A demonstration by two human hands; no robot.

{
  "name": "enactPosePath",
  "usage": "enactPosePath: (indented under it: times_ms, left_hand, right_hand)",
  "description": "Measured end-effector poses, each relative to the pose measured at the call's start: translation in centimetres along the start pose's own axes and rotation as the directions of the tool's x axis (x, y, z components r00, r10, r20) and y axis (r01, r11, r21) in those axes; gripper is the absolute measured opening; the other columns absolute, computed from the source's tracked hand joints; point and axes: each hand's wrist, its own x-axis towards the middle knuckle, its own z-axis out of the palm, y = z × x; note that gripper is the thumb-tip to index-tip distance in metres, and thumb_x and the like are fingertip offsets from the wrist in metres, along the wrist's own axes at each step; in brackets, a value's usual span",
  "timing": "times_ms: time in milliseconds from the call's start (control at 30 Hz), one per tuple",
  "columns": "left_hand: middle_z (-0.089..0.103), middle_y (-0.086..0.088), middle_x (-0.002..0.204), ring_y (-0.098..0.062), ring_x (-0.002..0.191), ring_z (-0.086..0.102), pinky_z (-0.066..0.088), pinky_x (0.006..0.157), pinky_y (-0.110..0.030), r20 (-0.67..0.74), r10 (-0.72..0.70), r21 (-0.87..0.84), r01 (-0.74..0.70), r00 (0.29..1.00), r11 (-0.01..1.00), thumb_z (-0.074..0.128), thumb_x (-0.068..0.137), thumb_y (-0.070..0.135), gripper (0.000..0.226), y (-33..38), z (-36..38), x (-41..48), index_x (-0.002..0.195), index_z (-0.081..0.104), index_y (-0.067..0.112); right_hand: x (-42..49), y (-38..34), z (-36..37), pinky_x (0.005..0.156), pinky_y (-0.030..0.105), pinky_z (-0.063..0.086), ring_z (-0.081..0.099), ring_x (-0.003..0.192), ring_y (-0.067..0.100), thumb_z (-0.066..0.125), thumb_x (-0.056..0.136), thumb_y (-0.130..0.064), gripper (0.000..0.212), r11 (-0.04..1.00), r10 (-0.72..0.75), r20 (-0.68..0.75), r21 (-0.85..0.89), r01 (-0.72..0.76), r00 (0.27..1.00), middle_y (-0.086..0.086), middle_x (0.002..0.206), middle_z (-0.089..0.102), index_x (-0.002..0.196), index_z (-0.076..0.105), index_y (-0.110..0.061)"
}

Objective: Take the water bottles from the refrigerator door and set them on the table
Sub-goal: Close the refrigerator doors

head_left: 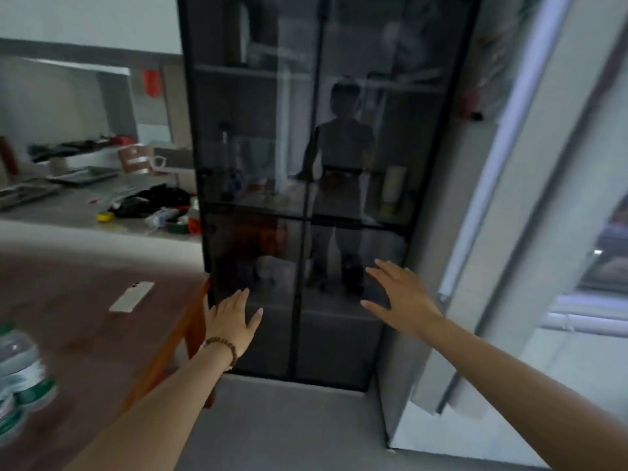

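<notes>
Water bottles, green-labelled clear plastic, stand on the brown wooden table; left hand and right hand, fingers released, likely seek more.

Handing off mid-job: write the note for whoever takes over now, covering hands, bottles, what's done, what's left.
Left hand: open, empty, held out before the dark glass cabinet.
Right hand: open, empty, nearer the white refrigerator door.
Water bottles: a blurred cluster stands on the brown table, lower left.
Done: those bottles delivered.
Left: door shelves aren't visible; check for more.
</notes>
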Motion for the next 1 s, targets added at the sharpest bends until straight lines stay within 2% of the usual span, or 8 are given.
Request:
enactPosePath:
  times_ms: [133,267,367,500,700,800,867,1000]
  left_hand:
    - [0.024,-0.002,0.154,-0.021,0.140,0.026,0.019,0.116,-0.041,-0.052,0.108,-0.072,-0.112,0.993,0.991,0.027,0.094,0.051,0.061,9.1,0.1,-0.6,0.147,0.019,0.020]
    - [0.035,-0.004,0.149,-0.022,0.134,0.036,0.026,0.113,-0.042,-0.120,0.225,-0.141,-0.241,0.967,0.960,0.030,0.095,0.048,0.059,17.5,0.8,-2.3,0.146,0.023,0.020]
    - [0.032,-0.001,0.151,-0.018,0.138,0.031,0.022,0.115,-0.042,-0.148,0.279,-0.195,-0.305,0.949,0.932,0.030,0.095,0.047,0.055,22.6,1.1,-3.6,0.146,0.024,0.023]
    - [0.034,-0.004,0.150,-0.018,0.138,0.031,0.027,0.113,-0.041,-0.189,0.335,-0.335,-0.382,0.923,0.861,0.030,0.096,0.046,0.053,28.1,0.5,-4.8,0.145,0.026,0.024]
    - [0.041,0.001,0.144,0.000,0.127,0.032,0.023,0.105,-0.018,-0.249,0.380,-0.477,-0.454,0.891,0.752,0.030,0.098,0.037,0.048,32.7,-1.3,-5.8,0.143,0.030,0.020]
    - [0.045,0.004,0.141,0.004,0.123,0.035,0.028,0.106,-0.020,-0.234,0.422,-0.541,-0.478,0.876,0.692,0.027,0.097,0.042,0.048,33.2,-0.9,-6.3,0.142,0.032,0.024]
    - [0.046,0.008,0.139,0.003,0.124,0.038,0.032,0.107,-0.025,-0.230,0.472,-0.532,-0.517,0.851,0.671,0.024,0.096,0.047,0.049,33.6,-0.1,-6.3,0.142,0.031,0.029]
    - [0.039,0.016,0.135,0.006,0.122,0.030,0.024,0.101,-0.015,-0.239,0.557,-0.481,-0.595,0.795,0.643,0.023,0.095,0.044,0.049,35.9,1.0,-7.2,0.142,0.024,0.031]
  right_hand:
    - [-5.3,3.9,-3.6,0.118,0.035,0.019,0.014,0.145,0.016,0.047,0.089,-0.052,0.067,0.996,-0.027,-0.042,0.078,0.031,0.999,-0.008,0.158,0.013,0.146,0.023,-0.028]
    - [-10.7,7.0,-6.0,0.118,0.028,0.003,0.007,0.146,0.012,0.044,0.091,-0.049,0.063,0.982,-0.186,-0.089,-0.036,0.184,0.979,-0.010,0.158,0.009,0.147,0.021,-0.030]
    - [-13.2,10.9,-7.9,0.120,0.034,0.005,0.003,0.146,0.012,0.038,0.088,-0.054,0.066,0.979,-0.196,-0.151,-0.086,0.184,0.969,-0.007,0.158,0.010,0.147,0.022,-0.029]
    - [-13.9,15.0,-8.3,0.117,0.031,-0.006,-0.005,0.146,0.011,0.031,0.085,-0.058,0.073,0.936,-0.257,-0.077,-0.266,0.229,0.963,-0.005,0.158,0.004,0.149,0.013,-0.027]
    - [-14.1,15.8,-7.5,0.113,0.035,0.007,0.007,0.144,0.013,0.032,0.085,-0.059,0.074,0.927,-0.253,-0.133,-0.318,0.200,0.958,0.000,0.155,0.021,0.147,0.021,-0.020]
    - [-14.8,16.2,-7.3,0.112,0.038,0.010,0.014,0.145,0.017,0.031,0.089,-0.059,0.072,0.936,-0.229,-0.170,-0.307,0.170,0.958,-0.001,0.156,0.021,0.148,0.020,-0.021]
    - [-15.8,17.1,-7.0,0.113,0.039,0.008,0.011,0.145,0.017,0.029,0.091,-0.059,0.070,0.943,-0.197,-0.173,-0.303,0.138,0.965,-0.001,0.157,0.017,0.149,0.016,-0.021]
    - [-18.3,19.4,-7.0,0.115,0.041,0.006,-0.001,0.146,0.012,0.025,0.093,-0.059,0.068,0.966,-0.109,-0.214,-0.252,0.053,0.971,-0.002,0.159,0.009,0.150,0.009,-0.024]
